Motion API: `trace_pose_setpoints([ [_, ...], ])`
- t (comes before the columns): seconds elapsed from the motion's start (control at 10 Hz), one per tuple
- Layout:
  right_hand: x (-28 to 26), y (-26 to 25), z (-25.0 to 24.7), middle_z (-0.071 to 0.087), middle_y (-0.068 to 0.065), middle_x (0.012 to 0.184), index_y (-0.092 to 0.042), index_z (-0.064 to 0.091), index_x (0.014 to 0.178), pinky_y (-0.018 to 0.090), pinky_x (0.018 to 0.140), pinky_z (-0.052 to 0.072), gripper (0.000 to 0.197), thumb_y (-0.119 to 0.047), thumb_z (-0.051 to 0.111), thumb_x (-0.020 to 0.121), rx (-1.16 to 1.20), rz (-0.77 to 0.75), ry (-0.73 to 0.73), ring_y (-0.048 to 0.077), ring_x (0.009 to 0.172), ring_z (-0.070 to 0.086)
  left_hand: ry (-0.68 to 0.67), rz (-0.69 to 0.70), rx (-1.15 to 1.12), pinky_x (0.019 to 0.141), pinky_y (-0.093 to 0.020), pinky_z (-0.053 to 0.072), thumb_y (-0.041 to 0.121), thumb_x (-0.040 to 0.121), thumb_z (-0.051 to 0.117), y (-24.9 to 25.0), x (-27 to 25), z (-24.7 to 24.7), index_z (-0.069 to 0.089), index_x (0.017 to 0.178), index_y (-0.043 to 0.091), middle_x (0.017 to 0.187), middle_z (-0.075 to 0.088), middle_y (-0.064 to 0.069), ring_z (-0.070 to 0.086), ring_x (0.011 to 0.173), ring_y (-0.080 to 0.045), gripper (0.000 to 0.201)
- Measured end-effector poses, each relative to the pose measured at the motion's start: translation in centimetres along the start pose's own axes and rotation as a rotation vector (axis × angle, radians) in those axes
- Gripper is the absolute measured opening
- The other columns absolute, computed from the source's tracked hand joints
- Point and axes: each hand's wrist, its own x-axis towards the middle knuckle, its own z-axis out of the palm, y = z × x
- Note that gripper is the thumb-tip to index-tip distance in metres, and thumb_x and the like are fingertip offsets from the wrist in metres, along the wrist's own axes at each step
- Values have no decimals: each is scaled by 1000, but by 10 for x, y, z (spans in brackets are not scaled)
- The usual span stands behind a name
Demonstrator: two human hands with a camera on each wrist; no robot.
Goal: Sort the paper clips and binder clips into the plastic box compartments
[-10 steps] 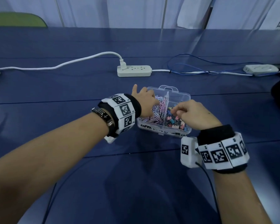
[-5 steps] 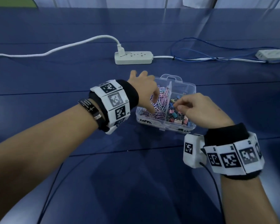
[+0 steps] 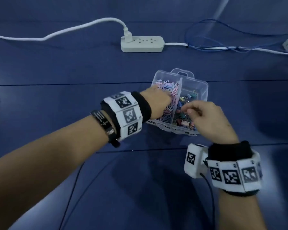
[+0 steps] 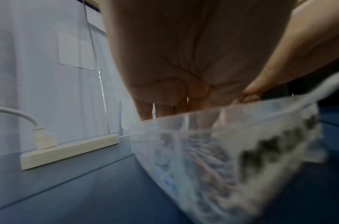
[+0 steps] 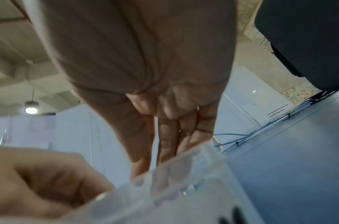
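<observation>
While both hands work inside it, the clear plastic box sits on the blue table, just in front of the person and a little right of centre. A divider runs down its middle: pastel paper clips fill the left compartment and coloured binder clips the right one.

Compared with half a second ago, the left hand has dropped lower into the paper-clip side; its fingers reach down among the clips, and the left wrist view shows them going past the rim fairly straight. Whether they have hold of a clip I cannot tell, since the box wall and blur hide the tips. The right hand has barely shifted: it hovers over the near part of the binder-clip side with thumb and forefinger drawn together as if pinching something small, but what, if anything, lies between them is too small and blurred to tell.

Judging from how things lie, the two kinds are already largely separated, so this looks like late sorting: each hand picking through its own pile for strays. No loose clips show on the table around the box.

Beyond the box lies a white power strip with a plug in it, and blue cables trail off to the right.
</observation>
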Motion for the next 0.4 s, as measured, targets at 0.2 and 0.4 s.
trace_pose_setpoints([
  [0.2,-18,-10,-1,67,7,100,-7,66,98,-4,61,36,24,1,46,88,76,2,46,8,80,56,-2,-47,-162,117,-33,15,1,88,39,15,-43,-2,41,135,5,157,11,-14,17,143,-27,47],
  [0.4,-80,-34,7,68,-2,89,-24,65,85,0,73,41,27,1,54,86,289,-24,155,-1,79,60,337,-190,-618,89,-35,49,32,86,30,25,-127,14,68,103,19,111,67,-1,59,101,-23,44],
])
